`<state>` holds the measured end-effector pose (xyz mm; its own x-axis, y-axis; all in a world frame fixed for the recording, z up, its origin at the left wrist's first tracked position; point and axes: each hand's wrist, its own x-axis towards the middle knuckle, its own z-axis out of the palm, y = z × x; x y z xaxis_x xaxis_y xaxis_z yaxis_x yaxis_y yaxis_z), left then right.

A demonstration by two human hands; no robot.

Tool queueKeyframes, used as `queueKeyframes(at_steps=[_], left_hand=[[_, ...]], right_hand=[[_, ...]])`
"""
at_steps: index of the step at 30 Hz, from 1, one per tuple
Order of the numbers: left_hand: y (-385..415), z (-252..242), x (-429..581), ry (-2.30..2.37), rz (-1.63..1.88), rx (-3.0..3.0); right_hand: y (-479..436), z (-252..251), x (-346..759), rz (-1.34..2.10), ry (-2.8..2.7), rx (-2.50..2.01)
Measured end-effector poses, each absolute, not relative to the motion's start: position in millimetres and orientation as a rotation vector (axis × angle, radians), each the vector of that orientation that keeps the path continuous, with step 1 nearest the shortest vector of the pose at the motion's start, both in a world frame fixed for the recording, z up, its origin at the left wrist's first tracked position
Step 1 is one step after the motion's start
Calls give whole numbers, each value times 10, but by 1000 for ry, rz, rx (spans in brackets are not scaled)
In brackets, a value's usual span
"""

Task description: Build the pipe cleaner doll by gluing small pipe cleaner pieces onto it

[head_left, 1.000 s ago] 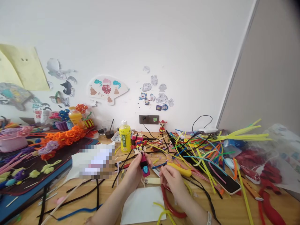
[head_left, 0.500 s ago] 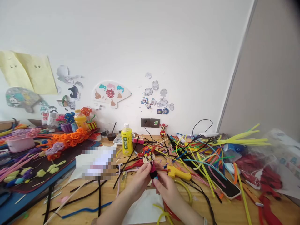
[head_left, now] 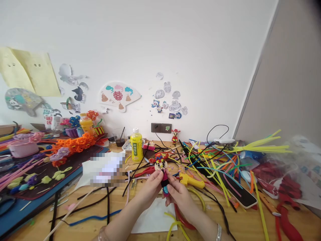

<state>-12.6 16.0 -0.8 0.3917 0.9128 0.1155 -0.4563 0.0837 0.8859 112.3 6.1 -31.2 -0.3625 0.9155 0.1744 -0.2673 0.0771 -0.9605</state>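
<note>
Between both hands stands a small pipe-cleaner doll (head_left: 164, 183), upright, with a red and yellow hat, a cream face and a magenta, black and blue body. My left hand (head_left: 153, 184) pinches it just below the head. My right hand (head_left: 175, 190) has its fingers closed around the lower body from the other side. Below the hands lies a white paper sheet (head_left: 155, 217), with bent yellow pipe cleaners (head_left: 174, 225) on its right edge. Just right of the doll rests a yellow glue gun (head_left: 192, 180).
A yellow drink bottle (head_left: 136, 145) stands behind the hands, and a similar red-hatted doll (head_left: 175, 136) is by the wall. Loose pipe cleaners (head_left: 215, 164) and a black phone (head_left: 239, 190) lie right. Orange pipe-cleaner flowers (head_left: 75, 145) and a pixelated screen (head_left: 107, 169) are left.
The doll has been lowered slightly and turned a little, so more of its black and blue lower body shows. My right hand's fingers have shifted around it. The camera view has tilted slightly.
</note>
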Motion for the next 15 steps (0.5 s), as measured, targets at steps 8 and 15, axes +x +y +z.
queueKeyframes(at_steps=[8, 15], left_hand=[[152, -15, -92, 653, 1136, 1037], [106, -19, -19, 647, 1080, 1119]], right_hand=[[15, -274, 1119, 1475, -1378, -733], [27, -301, 1112, 1350, -1463, -764]])
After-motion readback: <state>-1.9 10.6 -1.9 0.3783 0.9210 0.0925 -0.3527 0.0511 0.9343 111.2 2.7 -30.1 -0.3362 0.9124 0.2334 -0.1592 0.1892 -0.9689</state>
